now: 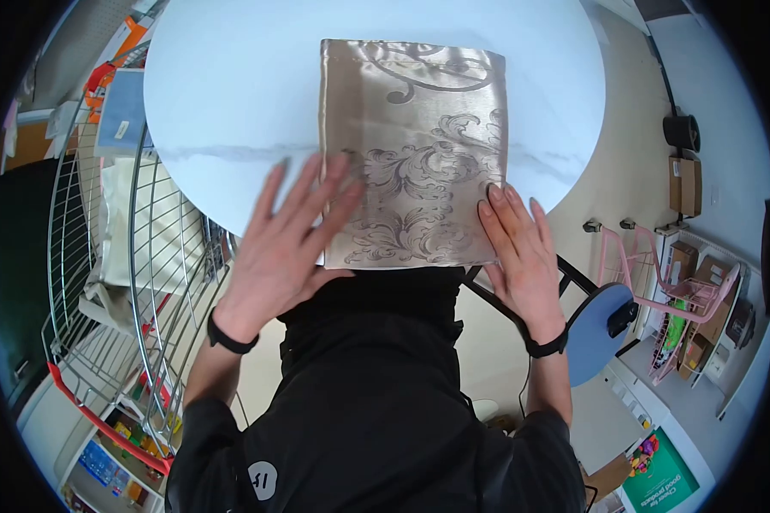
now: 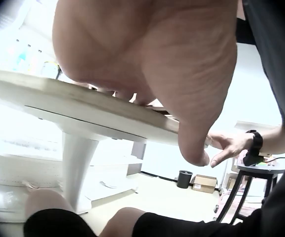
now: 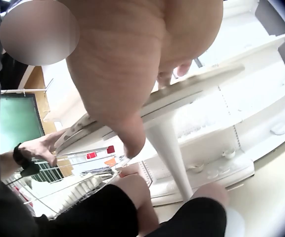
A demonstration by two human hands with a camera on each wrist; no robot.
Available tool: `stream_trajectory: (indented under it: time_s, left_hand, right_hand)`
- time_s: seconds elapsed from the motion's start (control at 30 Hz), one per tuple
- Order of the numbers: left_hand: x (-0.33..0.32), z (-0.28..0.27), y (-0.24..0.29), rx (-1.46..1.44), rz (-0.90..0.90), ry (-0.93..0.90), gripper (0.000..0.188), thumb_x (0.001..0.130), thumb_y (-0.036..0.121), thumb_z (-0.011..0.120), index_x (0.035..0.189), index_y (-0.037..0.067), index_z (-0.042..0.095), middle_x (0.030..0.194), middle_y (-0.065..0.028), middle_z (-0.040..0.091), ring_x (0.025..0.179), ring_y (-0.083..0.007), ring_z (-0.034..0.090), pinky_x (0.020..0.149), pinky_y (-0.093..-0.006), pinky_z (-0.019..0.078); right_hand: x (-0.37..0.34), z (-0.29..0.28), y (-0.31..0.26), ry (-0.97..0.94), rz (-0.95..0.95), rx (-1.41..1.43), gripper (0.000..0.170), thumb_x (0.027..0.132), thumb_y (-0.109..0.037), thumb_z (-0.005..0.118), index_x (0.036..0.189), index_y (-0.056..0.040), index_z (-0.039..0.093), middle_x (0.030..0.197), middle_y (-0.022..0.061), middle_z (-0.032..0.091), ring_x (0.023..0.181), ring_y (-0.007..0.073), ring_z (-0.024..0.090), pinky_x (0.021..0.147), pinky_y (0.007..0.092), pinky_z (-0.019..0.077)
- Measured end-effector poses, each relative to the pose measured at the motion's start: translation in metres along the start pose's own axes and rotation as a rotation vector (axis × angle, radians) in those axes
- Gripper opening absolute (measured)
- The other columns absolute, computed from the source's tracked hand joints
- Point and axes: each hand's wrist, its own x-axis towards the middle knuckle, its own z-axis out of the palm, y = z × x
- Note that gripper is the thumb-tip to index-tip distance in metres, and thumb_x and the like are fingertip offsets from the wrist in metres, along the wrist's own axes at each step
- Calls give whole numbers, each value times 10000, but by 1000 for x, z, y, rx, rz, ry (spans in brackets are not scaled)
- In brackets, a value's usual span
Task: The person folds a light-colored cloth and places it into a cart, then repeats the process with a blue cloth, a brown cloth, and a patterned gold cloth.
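A shiny beige satin cloth (image 1: 411,128) with a dark scroll pattern lies flat as a neat rectangle, its lower edge along the near side of the table. My left hand (image 1: 278,248), slightly blurred, reaches over the cloth's left edge with fingers straight and spread. At the lower right corner, my right hand (image 1: 524,256) rests its extended fingers along the cloth's right edge. Both wrist views look up at the palms; the left thumb (image 2: 194,143) and right thumb (image 3: 131,138) point down beside the table's rim. Neither hand grips anything.
The round white table (image 1: 231,94) stands on a central post (image 2: 77,163). To the left is a wire shopping cart (image 1: 145,256) holding fabric items. A blue-topped stool (image 1: 595,333) stands close by on the right, with a pink cart (image 1: 693,299) beyond it.
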Motion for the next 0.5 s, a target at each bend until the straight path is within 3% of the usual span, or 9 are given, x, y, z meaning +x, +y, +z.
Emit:
stream_trajectory:
  time_s: [0.03,0.13,0.17,0.23,0.3,0.33,0.37,0.43,0.5]
  left_hand:
    - [-7,1,-7,49,-17,14,1169,769,606,828,1692,49,378,1795,-209,263,1671,-423,206,1339,-633,151]
    - [-22,-10,-19,-56,-111,92,1253,679,592,879,1685,31,386,1802,-205,245,1671,-427,206,1335,-631,168]
    - [-22,-14,-22,-112,-118,107,1315,670,656,870,1696,15,355,1801,-230,230,1670,-452,189,1332,-636,151]
    - [-10,-30,-23,-273,-15,148,1309,690,650,875,1701,12,340,1803,-226,226,1670,-454,187,1331,-635,151]
    - [11,-48,-19,-369,64,144,1252,736,593,891,1698,11,340,1796,-218,249,1671,-420,206,1336,-607,184]
    - [26,-51,-14,-273,101,130,1264,727,603,891,1702,20,336,1797,-209,253,1676,-399,201,1344,-593,180]
    - [42,-53,-9,-177,135,117,1276,718,613,890,1706,28,332,1799,-200,256,1680,-377,196,1351,-578,177]
    - [66,-49,-11,-62,182,94,1281,734,613,883,1723,53,292,1807,-127,263,1686,-307,191,1371,-539,171]
    - [75,-29,-24,-35,157,59,1318,730,653,873,1732,56,259,1813,-114,245,1686,-310,182,1376,-529,162]
  right_hand:
    - [-1,-8,4,17,20,-6,810,827,-100,787,1602,-129,554,1718,95,456,1601,311,404,1317,547,297]
    - [-4,-26,18,48,36,-31,852,827,-277,812,1622,-161,528,1744,96,411,1618,340,362,1319,559,286]
    - [-4,-30,23,47,17,-49,883,814,-329,807,1631,-169,514,1754,95,394,1623,348,348,1320,561,282]
    - [4,-39,25,36,-17,-74,1008,740,-390,830,1662,-206,468,1774,87,355,1637,331,320,1322,557,288]
    - [26,-56,14,-44,-53,-158,1055,704,-391,839,1669,-210,456,1779,83,344,1641,312,313,1330,546,290]
    - [38,-62,8,-82,-73,-201,1078,686,-392,844,1673,-212,450,1781,80,339,1643,302,309,1333,540,290]
    - [48,-65,5,-127,-120,-276,1218,610,-319,916,1703,-214,389,1789,62,323,1647,270,303,1348,510,286]
    - [61,-64,4,-204,-160,-275,1280,580,-242,942,1716,-206,353,1792,55,315,1648,262,302,1357,495,277]
    - [65,-48,14,-197,-201,-228,1356,523,-107,951,1722,-183,322,1796,54,302,1651,255,297,1367,477,269]
